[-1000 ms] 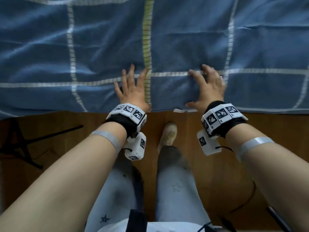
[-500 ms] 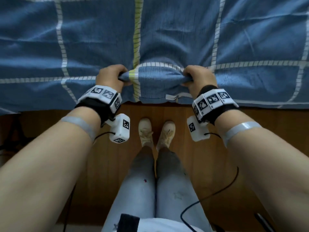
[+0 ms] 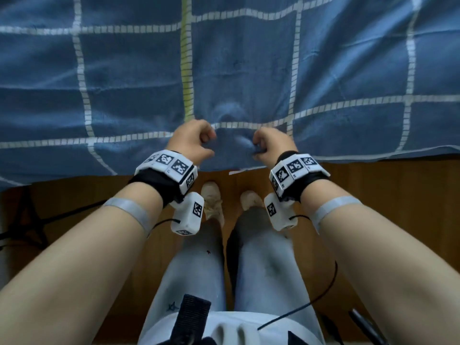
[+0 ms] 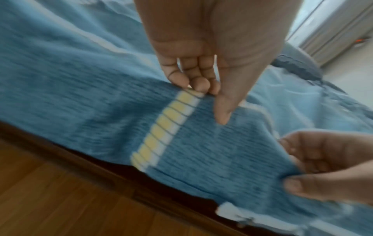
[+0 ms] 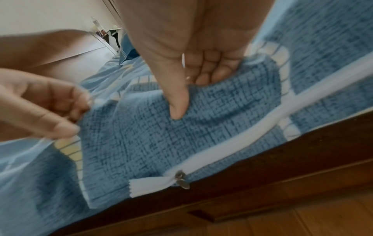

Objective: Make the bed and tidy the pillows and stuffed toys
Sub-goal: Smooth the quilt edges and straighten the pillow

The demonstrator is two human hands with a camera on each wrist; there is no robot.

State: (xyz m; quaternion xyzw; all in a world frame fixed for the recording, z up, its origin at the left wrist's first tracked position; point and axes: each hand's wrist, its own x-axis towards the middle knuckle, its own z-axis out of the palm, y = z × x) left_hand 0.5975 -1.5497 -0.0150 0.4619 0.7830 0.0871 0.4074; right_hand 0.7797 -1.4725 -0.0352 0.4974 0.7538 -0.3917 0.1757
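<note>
A blue duvet cover (image 3: 139, 70) with white grid lines and one yellow stripe (image 3: 186, 78) lies spread over the bed. Both hands are at its near edge, close together. My left hand (image 3: 206, 139) has curled fingers that pinch the fabric just right of the yellow stripe (image 4: 161, 127), with the thumb lying on the cloth. My right hand (image 3: 257, 145) grips a fold of the cover, and its thumb (image 5: 178, 103) presses into the cloth. A white zipper tape with a metal pull (image 5: 180, 177) hangs at the edge below my right hand. No pillows or toys are clearly visible.
A dark wooden bed frame (image 5: 262, 167) runs under the cover's edge, with wooden floor (image 3: 373, 195) below. My feet in pale shoes (image 3: 211, 200) stand close to the frame. Black tripod legs (image 3: 25, 215) are on the floor at left. A grey bundle of bedding (image 4: 292, 67) lies farther along the bed.
My hands lay flat on the cover, then curled and took hold of it. They now sit closer together, and the raised fold between them has flattened.
</note>
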